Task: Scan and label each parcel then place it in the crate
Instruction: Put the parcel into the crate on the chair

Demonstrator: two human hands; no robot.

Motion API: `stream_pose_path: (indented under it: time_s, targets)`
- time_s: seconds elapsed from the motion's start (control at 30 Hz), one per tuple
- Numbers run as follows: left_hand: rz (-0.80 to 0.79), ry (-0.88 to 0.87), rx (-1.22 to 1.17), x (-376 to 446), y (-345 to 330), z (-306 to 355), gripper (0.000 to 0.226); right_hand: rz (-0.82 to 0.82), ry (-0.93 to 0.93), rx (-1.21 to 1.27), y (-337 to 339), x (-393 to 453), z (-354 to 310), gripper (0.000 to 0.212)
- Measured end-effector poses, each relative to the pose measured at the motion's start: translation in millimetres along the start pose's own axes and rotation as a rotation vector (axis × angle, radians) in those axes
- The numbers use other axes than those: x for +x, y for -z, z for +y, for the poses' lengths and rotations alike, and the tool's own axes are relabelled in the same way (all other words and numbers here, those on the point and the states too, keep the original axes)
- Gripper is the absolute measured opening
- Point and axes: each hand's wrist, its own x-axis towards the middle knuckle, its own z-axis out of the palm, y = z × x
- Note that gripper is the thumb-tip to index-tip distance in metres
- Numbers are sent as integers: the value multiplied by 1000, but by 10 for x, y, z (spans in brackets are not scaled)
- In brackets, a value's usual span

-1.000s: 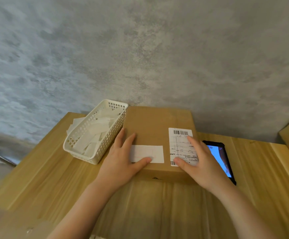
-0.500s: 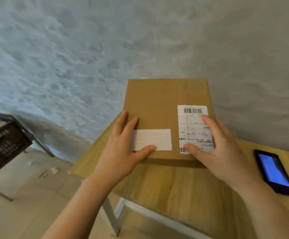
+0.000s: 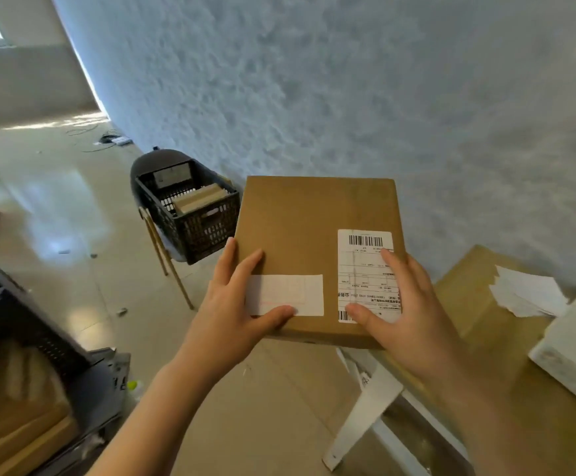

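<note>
1. A flat brown cardboard parcel is held up in the air between both hands, out past the edge of the light wooden worktop, whose far end is cut off by the right edge of the view
2. The left hand grips the parcel's near left corner, fingers spread on top and the thumb lying on a plain white label; any print on that label is too faint to read
3. The right hand grips the near right corner, fingers covering part of a white barcoded shipping label, whose small text is illegible
4. A black perforated plastic crate sits on a dark chair with thin legs near the wall, beyond and to the left of the parcel; flat cardboard parcels lie inside it, their number unclear
5. Dark blurred shelving at lower left is cut off and hard to identify
</note>
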Motion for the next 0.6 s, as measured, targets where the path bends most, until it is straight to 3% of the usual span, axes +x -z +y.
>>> stream_pose_path:
  time_s: [0.23, 0.6]
  targets:
    - [76, 209, 11, 575, 266, -1042, 97, -204, 76, 56, -1105, 1133, -245, 91]
    - [210, 439, -74, 2256, 545, -2274, 96, -446, 163, 77, -2503, 3456, -640, 94]
